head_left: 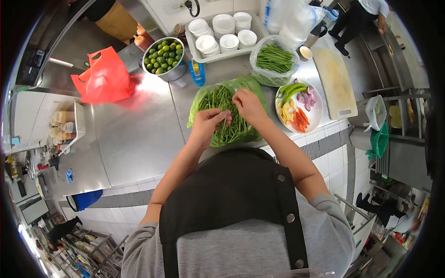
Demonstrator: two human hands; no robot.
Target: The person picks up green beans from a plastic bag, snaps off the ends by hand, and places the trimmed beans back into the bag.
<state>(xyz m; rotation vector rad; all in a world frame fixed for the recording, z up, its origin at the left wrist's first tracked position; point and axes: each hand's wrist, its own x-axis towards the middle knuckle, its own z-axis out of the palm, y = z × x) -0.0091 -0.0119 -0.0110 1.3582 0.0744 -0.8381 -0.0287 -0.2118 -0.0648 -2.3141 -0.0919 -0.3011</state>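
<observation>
Left hand [207, 124] is closed in a pinch on a few green beans [235, 130], lifted just above the heap. Right hand [249, 105], close beside it, is curled with its fingertips down among the same beans; whether it actually grips any cannot be told.

Progress, as judged: the beans lie in one green bag [254, 85], spread open on the steel counter [134, 134] directly under both hands. The bag is well filled, and no separate pile of handled beans or cut ends shows near the hands. The sorting therefore appears to have most of the heap left.

Count, left to right:
- One red plastic bag [104, 76], well to the left of the left hand.
- One metal bowl [172, 73] of limes [163, 52], beyond the left hand; the limes are too many to count.
- One blue tape dispenser [198, 73], just beyond the green bag.
- One white tray [218, 56], beyond both hands, holding six stacks of white bowls.
- One clear bag [274, 58] of further beans, beyond the right hand.
- One plate [319, 118] of sliced vegetables, just right of the right hand.
- One cutting board [336, 78], farther right.
</observation>
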